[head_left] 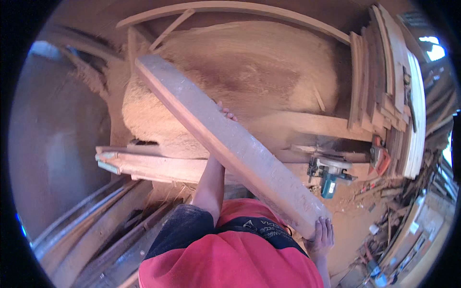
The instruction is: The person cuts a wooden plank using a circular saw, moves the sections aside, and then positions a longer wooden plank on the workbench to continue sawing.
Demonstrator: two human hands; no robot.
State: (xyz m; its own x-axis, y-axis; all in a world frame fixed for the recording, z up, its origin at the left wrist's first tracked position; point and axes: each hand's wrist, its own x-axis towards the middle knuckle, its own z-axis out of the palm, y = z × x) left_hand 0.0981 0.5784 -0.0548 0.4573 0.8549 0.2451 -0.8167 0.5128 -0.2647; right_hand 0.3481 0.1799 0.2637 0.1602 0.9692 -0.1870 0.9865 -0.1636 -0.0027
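Observation:
A thick wooden plank [216,129] slants across the view in front of my body, its far end up to the left and its near end down to the right. My left hand [227,114] reaches beneath it; only the fingertips show, curled over the far edge, and the rest is hidden by the wood. At the near right end my right hand [322,235] grips the plank, fingers over the top face. To the right of the plank a teal circular saw [330,178] rests on a horizontal beam [158,167].
Sawdust [240,72] lies heaped beyond the beam, inside a wooden frame [235,6]. Several boards [377,81] are stacked at the right, with an orange power tool [381,157] beside them. Long planks [101,225] lie at the lower left. Scrap wood [389,225] clutters the lower right.

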